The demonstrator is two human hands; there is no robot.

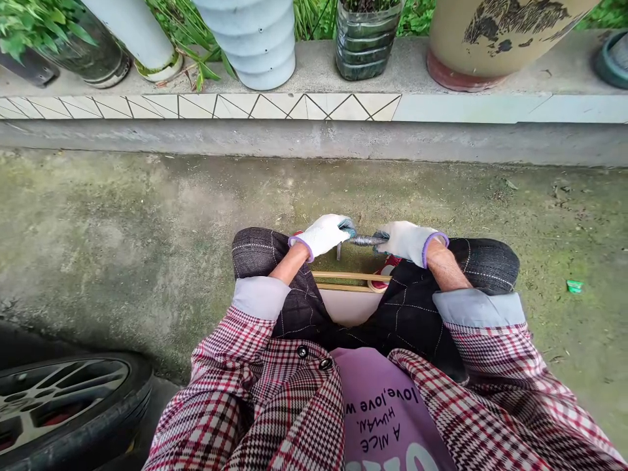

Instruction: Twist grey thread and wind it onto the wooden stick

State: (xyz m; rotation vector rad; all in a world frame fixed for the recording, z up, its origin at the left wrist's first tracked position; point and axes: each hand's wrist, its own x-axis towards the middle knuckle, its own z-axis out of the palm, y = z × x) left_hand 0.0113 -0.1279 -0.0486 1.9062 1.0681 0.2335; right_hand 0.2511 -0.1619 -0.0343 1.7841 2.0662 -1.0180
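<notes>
"Plaid jacket (299,405) is noted nearest. Where is the silvery rod (362,241) held?"

"Between left hand (326,235) and right hand (403,241) (both gloved), over the concrete floor (147,216); it is clamped by both hands' fingers."

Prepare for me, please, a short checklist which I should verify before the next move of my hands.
1. Left hand and right hand gloved: ok.
2. Right grip on the silver piece: ok, it holds the right end.
3. Left grip on the other end: cannot tell, the glove hides the contact.
4. Folded cuffs clear of the silver piece: ok, they stop on the forearms.
5. Yellowish strips between the legs firmly fixed: cannot tell.
6. Green wrapper away from the hands: ok.
</notes>
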